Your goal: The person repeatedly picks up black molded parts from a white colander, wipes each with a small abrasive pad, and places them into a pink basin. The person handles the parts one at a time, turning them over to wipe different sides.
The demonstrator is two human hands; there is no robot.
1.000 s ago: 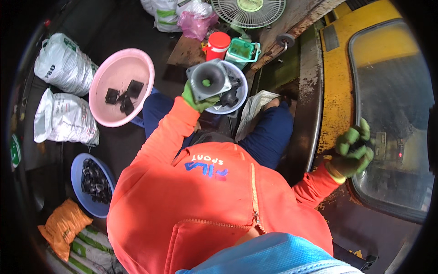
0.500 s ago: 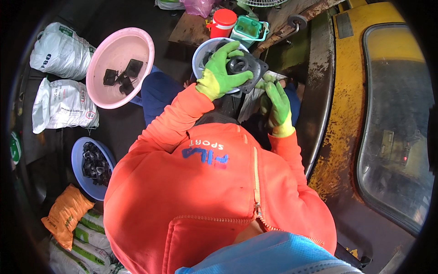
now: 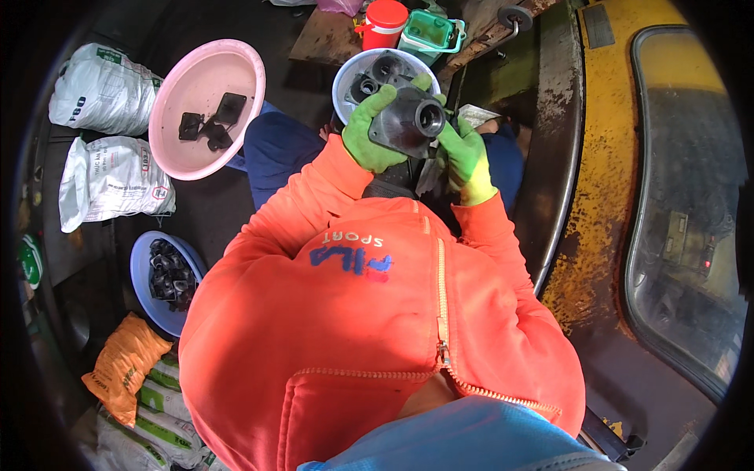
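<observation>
My left hand (image 3: 369,129) is closed around a black flanged part (image 3: 402,125) with a square base and a round hollow neck. The neck points up and to the right. At the part's right edge, my right hand (image 3: 465,153) has its fingers curled together. A small dark sliver shows by those fingertips, too hidden to name. Both hands wear green and yellow gloves. Just beyond them, a pale blue basin (image 3: 339,94) holds more black parts (image 3: 385,67) of a similar round-necked kind, partly covered by my left hand and the part.
To the left, a pink basin (image 3: 169,90) contains several black pieces. A blue basin (image 3: 145,294) below it holds many black scraps. White sacks (image 3: 106,86) and an orange bag (image 3: 126,369) lie farther left. A red jug (image 3: 385,23) and green container (image 3: 430,31) stand ahead. Rusty yellow machinery (image 3: 597,196) borders my right.
The black part has turned so its neck faces up and right, and my left hand has shifted to its left side. My right hand has moved in to the part's edge, fingers curling.
</observation>
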